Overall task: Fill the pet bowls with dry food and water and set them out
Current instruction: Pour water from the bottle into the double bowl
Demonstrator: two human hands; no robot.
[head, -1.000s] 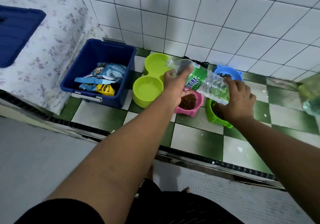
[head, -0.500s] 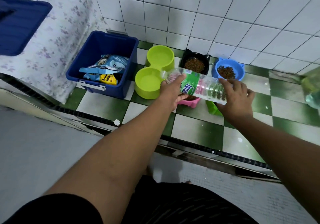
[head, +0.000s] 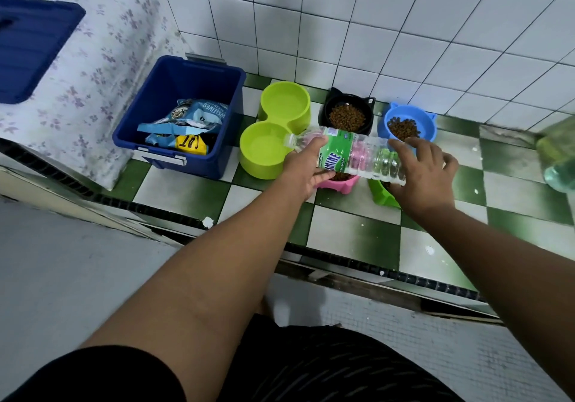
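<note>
Bottle [head: 357, 156] has shifted nearer, gripped between both hands [head: 303, 171] [head: 426, 177].

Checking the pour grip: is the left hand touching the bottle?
Touching. The head view shows the left hand curled round the bottle at its neck end, with no gap.

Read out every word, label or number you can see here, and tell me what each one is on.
"...SITIVES", its start unclear: blue bag in the blue bin.
"CAT", upside down: yellow packet in that bin.
Water bottle, green label: big white letters partly behind the left hand, small print blurred; not readable.
</note>
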